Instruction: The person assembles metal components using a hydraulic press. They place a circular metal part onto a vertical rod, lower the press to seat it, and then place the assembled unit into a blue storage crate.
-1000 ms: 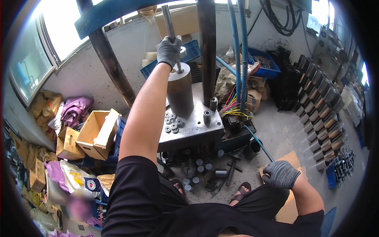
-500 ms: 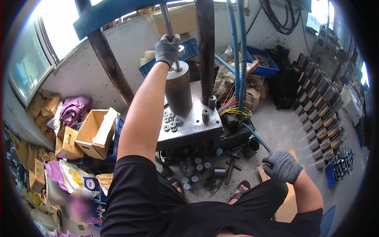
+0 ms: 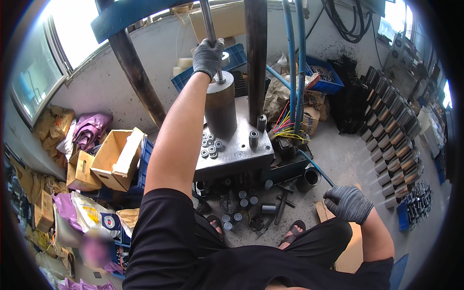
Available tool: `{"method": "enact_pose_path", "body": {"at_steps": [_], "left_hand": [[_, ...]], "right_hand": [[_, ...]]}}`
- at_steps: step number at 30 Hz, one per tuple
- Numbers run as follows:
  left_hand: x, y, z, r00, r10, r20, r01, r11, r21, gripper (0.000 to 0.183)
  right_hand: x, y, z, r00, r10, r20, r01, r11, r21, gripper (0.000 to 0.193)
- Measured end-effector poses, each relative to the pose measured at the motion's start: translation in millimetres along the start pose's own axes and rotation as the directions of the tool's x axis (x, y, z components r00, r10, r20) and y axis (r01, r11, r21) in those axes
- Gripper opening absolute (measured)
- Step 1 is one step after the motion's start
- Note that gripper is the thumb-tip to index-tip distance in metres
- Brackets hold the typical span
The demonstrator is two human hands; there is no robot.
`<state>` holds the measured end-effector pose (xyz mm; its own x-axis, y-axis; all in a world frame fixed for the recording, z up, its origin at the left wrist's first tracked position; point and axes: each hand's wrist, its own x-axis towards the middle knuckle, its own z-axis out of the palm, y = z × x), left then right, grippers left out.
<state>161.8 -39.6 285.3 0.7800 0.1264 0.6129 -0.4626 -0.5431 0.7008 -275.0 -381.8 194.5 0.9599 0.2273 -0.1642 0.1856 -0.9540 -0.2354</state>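
My left hand (image 3: 207,59), in a grey glove, is closed around an upright metal rod (image 3: 208,21). Below that hand, the rod's lower end meets the top of a thick dark steel cylinder (image 3: 221,108). The cylinder stands on a metal press table (image 3: 237,157), where several small bearing-like rings (image 3: 210,145) lie in front of it. Two short metal sleeves, the nearer one (image 3: 253,138) taller in view, stand to its right. My right hand (image 3: 349,204), also gloved, is closed at the end of a slanting blue lever (image 3: 316,167); its palm is hidden.
Dark press columns (image 3: 256,63) and blue hoses (image 3: 291,63) rise around the table. Stacked metal cylinders (image 3: 391,140) stand at the right. Cardboard boxes (image 3: 116,157) and bags crowd the left. Loose parts and a hammer (image 3: 282,205) lie on the floor by my feet.
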Motion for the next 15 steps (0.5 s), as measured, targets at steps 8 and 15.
{"method": "enact_pose_path", "body": {"at_steps": [8, 15], "left_hand": [[-3.4, 4.0, 2.0, 0.999, -0.033, 0.037, 0.035, 0.998, -0.043, 0.046], [-3.8, 4.7, -1.7, 0.998, -0.051, 0.038, 0.052, 0.998, -0.028, 0.049]], "right_hand": [[-3.5, 7.8, 7.4, 0.999, -0.036, 0.028, 0.037, 0.999, -0.025, 0.023], [-2.4, 13.7, 13.8, 0.994, -0.053, 0.096, 0.059, 0.997, -0.056, 0.023]]}}
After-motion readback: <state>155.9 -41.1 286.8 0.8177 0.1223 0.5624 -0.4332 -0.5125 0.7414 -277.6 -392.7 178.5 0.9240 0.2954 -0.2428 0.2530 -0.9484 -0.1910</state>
